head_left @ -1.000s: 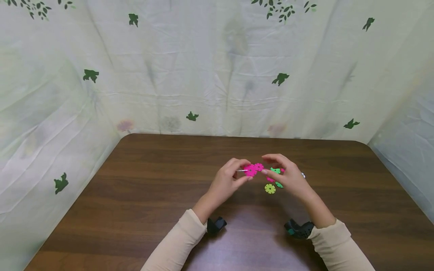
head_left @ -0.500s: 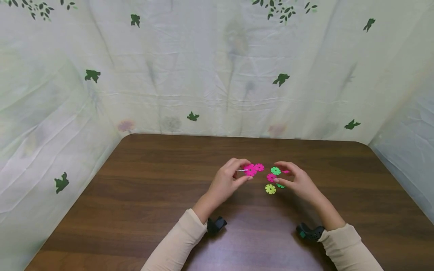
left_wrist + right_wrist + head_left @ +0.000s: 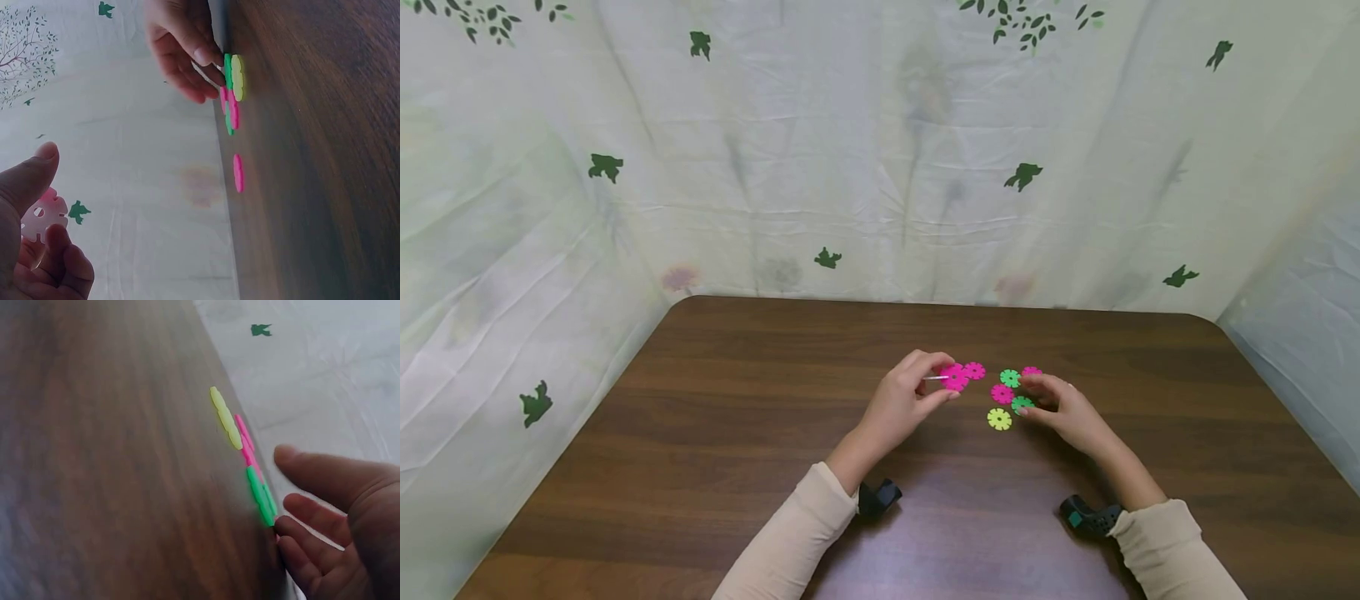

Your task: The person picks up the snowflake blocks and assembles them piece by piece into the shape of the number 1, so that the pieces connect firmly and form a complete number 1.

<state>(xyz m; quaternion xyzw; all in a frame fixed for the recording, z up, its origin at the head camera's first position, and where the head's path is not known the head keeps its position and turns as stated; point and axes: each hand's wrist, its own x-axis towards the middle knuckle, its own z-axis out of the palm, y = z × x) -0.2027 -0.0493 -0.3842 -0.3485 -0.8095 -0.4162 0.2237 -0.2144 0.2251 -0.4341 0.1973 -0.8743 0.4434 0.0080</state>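
Note:
My left hand (image 3: 904, 392) pinches, between thumb and fingers, a pink notched disc (image 3: 954, 377) with a white notched disc (image 3: 45, 219) set crosswise to it, seen edge-on in the head view. Just beyond them a separate pink disc (image 3: 975, 371) lies on the table. My right hand (image 3: 1067, 410) hovers low at the right with a gap between thumb and fingers. Its thumb tip is right at a green disc (image 3: 1022, 405). Around it lie another green disc (image 3: 1010, 378), a pink disc (image 3: 1002, 393), a yellow disc (image 3: 999, 419) and a pink disc (image 3: 1032, 372) partly behind its fingers.
The brown wooden table (image 3: 760, 433) has rounded far corners. A pale curtain (image 3: 865, 167) with green bird shapes hangs behind it and along both sides. Black wrist devices (image 3: 880, 498) sit at both cuffs.
My right hand has drawn away from the left hand, to the right and nearer, uncovering several loose discs. The left hand with its joined discs has stayed in place.

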